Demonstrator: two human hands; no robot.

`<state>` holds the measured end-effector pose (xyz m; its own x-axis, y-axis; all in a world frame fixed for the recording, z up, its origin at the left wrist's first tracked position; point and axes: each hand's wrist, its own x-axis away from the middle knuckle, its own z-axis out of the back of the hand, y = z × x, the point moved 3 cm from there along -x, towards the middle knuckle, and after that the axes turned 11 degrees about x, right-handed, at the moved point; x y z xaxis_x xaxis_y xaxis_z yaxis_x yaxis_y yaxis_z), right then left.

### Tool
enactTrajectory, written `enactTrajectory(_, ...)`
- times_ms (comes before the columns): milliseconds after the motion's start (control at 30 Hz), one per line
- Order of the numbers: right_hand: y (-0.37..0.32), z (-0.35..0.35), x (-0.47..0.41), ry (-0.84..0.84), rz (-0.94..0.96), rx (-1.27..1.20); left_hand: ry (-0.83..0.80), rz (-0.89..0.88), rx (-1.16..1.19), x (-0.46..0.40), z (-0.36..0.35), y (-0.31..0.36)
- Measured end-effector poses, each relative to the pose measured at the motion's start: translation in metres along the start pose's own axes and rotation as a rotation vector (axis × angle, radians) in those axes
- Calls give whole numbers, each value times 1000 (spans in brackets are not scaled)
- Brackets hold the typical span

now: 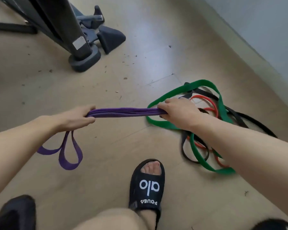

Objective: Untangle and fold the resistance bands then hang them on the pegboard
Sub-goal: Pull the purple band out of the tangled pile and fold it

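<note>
Floor: beige floor (106,163) is lying under me, by a black stand base (84,61).
Head view: I am stretching the purple band (123,112) level — my left hand (76,118) and right hand (178,112) are each gripping one end.
Pile: green band (201,83), red band (208,103) and black band (256,122) are lying tangled below my right arm.

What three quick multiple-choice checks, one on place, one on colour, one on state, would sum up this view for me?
1. Where does the pile of loose bands lie?
A. on the floor, under the right arm
B. on a table
C. on the pegboard

2. What colour is the band held by both hands?
A. green
B. purple
C. red

3. How is that band held?
A. folded in layers, stretched between the hands
B. crumpled into a ball
C. lying flat on the floor

Answers: 1 A, the green band, red band and black band rest on the floor. 2 B, the purple band. 3 A, the left hand and right hand grip its ends.
</note>
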<state>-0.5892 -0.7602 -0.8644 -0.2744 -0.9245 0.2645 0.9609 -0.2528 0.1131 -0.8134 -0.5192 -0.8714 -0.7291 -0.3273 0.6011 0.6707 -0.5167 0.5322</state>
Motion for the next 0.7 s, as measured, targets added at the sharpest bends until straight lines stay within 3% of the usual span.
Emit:
enactTrajectory(200,-12,-39,-98,-137,90,30,162,113,147,-33,-28,-69)
enactTrajectory(367,4,-64,-153,-120,226,144,279,124,225,-76,-58,-99)
enactTrajectory(567,25,-83,-182,-168,194,218,532,62,36,-97,-83,-109)
enactTrajectory(700,26,-92,-197,-124,172,239,574,112,-139,-96,-89,-99)
